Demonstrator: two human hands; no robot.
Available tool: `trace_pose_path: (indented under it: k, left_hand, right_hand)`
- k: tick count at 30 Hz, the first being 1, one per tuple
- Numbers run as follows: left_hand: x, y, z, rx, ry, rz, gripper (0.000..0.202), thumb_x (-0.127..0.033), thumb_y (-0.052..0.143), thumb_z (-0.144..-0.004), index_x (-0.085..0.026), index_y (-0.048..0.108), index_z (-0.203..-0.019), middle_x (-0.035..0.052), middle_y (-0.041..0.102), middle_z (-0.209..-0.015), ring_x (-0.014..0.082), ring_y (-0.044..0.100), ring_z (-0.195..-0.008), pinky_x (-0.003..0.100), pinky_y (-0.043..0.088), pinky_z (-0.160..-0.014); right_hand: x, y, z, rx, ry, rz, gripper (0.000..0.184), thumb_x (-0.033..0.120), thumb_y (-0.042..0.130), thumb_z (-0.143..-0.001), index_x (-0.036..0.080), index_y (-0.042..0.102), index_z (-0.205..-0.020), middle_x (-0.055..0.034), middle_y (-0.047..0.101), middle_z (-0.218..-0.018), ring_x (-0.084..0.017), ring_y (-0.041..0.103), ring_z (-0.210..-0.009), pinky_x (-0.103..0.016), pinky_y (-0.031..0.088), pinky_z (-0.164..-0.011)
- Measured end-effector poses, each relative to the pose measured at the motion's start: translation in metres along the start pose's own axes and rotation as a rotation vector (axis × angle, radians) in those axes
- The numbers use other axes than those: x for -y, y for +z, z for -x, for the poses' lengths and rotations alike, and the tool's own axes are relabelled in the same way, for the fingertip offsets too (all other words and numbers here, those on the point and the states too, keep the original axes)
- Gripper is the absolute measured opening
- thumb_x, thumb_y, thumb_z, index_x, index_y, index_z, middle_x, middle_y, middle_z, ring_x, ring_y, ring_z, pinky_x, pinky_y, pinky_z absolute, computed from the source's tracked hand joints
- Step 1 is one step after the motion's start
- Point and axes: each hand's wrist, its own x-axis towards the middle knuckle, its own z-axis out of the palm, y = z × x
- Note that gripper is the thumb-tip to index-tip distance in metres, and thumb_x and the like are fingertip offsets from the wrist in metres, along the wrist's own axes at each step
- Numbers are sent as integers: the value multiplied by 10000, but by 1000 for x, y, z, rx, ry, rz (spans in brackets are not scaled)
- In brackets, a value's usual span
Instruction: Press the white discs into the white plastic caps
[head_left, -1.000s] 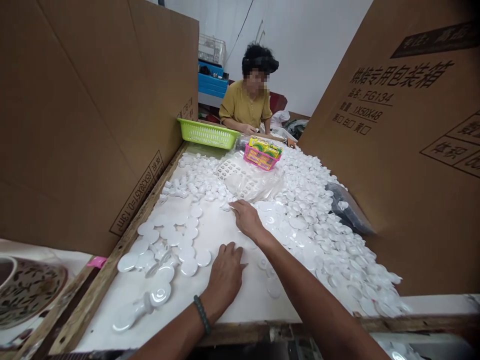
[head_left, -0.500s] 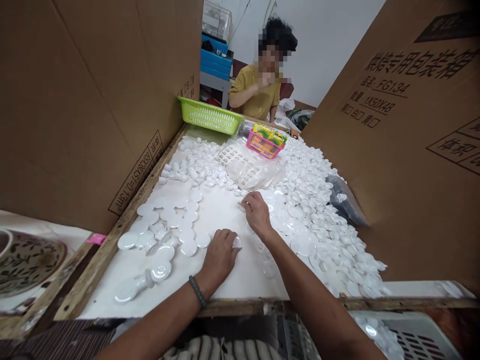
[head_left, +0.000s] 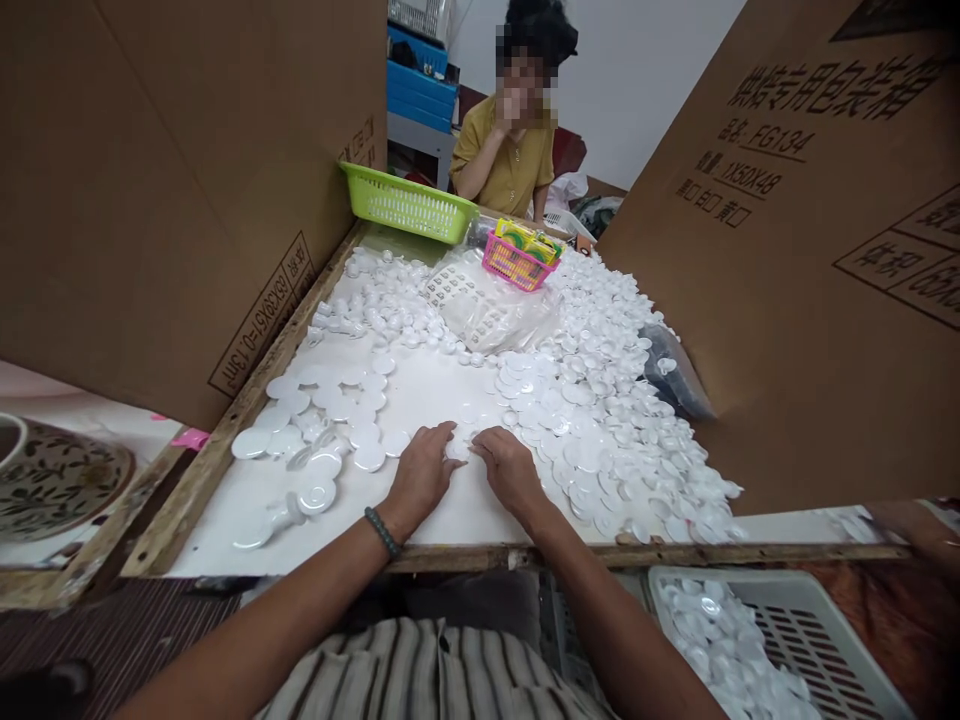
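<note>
Near the front of the white work board (head_left: 420,390), my two hands meet over a small round white plastic disc (head_left: 457,444). My left hand (head_left: 422,472), with a beaded bracelet on its wrist, grips the disc from the left between thumb and fingers. From the right, my right hand (head_left: 511,470) reaches the disc with fingertips pinched together; what they hold is too small to make out. Flat white discs (head_left: 341,405) lie loosely to the left, with a few stacked ones (head_left: 319,487) closer to me. More discs (head_left: 585,450) spread beside my right hand.
A large heap of white pieces (head_left: 615,370) covers the right side. Behind are a plastic bag of small parts (head_left: 480,310), a pink basket (head_left: 517,270) and a green basket (head_left: 412,210). Cardboard boxes (head_left: 187,180) wall both sides. A person (head_left: 506,150) sits opposite.
My right hand has come back toward me from the far discs and now meets my left hand at the white disc. The camera view has shifted slightly.
</note>
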Motion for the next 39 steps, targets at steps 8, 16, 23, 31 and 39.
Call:
trace_pose_path:
  k: [8,16,23,31,39]
  left_hand:
    - [-2,0,-2,19,-21,-1,405,-157,579,-770,-174,442,-1150,60,584,-973,169,553,-832,347,478,-777]
    - [-3,0,-4,30,-49,8,399,-186,599,-766,-166,448,-1136,59,590,-967,177,552,-840,337,476,-766]
    - [-6,-1,-4,33,-77,2,467,-169,597,-760,-164,403,-1185,58,582,-966,177,544,-862,331,464,-768]
    - [-2,2,-4,30,-59,18,461,-140,537,-774,-175,376,-1205,55,582,-970,171,528,-881,321,456,-776]
    - [-2,0,-3,44,-29,13,398,-164,524,-784,-167,426,-1169,61,584,-973,179,525,-860,333,454,-770]
  right_hand:
    - [7,7,-2,23,-39,-48,219,155,409,-879,206,622,-886,-47,655,-931,-171,581,-887,-297,457,-794]
    - [3,3,-5,-3,118,-95,243,146,447,-833,206,543,-1048,-27,642,-862,-169,596,-812,-279,460,-720]
    - [18,4,-12,43,104,-155,261,119,426,-833,218,496,-1064,1,649,-815,-146,600,-759,-248,448,-693]
    - [16,8,-5,104,63,-80,291,79,402,-809,203,459,-1066,-8,641,-807,-141,592,-738,-237,441,-669]
    - [15,16,2,28,45,-81,197,124,392,-836,189,498,-988,-40,647,-828,-168,599,-796,-279,447,-728]
